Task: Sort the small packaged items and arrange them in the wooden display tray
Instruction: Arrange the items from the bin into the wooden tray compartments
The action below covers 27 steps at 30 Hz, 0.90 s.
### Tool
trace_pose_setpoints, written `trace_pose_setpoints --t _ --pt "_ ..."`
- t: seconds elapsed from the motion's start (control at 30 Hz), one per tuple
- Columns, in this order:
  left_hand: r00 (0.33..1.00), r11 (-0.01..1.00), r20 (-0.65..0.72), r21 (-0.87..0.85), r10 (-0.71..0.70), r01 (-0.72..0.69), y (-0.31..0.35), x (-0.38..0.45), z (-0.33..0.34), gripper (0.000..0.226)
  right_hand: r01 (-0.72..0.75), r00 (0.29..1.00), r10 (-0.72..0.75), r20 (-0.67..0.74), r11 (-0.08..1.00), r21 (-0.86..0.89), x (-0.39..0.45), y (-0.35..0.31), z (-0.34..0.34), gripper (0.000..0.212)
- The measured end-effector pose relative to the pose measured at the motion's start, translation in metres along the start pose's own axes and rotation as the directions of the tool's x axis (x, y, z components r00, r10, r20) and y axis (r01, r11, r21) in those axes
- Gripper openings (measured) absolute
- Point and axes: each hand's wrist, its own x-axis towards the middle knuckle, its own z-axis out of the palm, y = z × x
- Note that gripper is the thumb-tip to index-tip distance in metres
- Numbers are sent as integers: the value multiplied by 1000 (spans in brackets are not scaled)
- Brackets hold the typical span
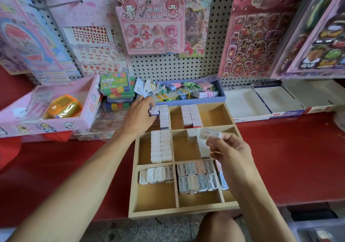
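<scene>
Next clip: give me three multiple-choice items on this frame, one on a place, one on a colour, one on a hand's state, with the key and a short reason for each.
1. Where in the wooden tray is the left hand?
A. far left compartment
B. near right compartment
C. outside the tray, on the shelf

2. What colour is the shelf under the tray?
A. blue
B. red
C. white

3. What is the right hand doing?
A. resting flat and open
B. pinching a small white packet
C. curled on nothing

Key:
1 A: the left hand's fingers hold a small block at the far end of the left row of white blocks.
2 B: red shelf shows on both sides of the tray.
3 B: a small white packet sits between the thumb and fingers, above the middle compartment.
</scene>
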Motion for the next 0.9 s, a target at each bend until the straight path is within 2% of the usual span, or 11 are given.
trace_pose_setpoints --t 0.1,0.33,0.57,0.73,0.8,0.87,0.9 --pt "999 999 -45 -21 28 -29 -1 -4 3 18 -5 1000 5 12 1000 15 1 1 3 7" --pt "992 998 -117 -50 -44 38 -3 -2 12 23 -16 999 15 33 1000 23 0 0 0 9" --pt "994 994 -98 -104 -55 45 -4 -1 14 26 -9 1000 8 26 999 33 -1 1 -1 9" --pt "994 991 56 -89 -98 103 -2 1 -1 27 0 999 -2 43 999 48 -5 -1 -2 10" --pt "996 994 -6 -67 -91 91 8 -4 -15 17 3 998 -8 60 997 79 -8 -2 -3 10" --pt "996 973 -44 -223 -77 66 32 -17 -29 10 6 995 -16 100 995 100 -12 -5 -4 10" --pt "998 927 11 -370 -60 60 48 -25 -35 9 6 992 -19 124 994 108 -15 -5 -4 10"
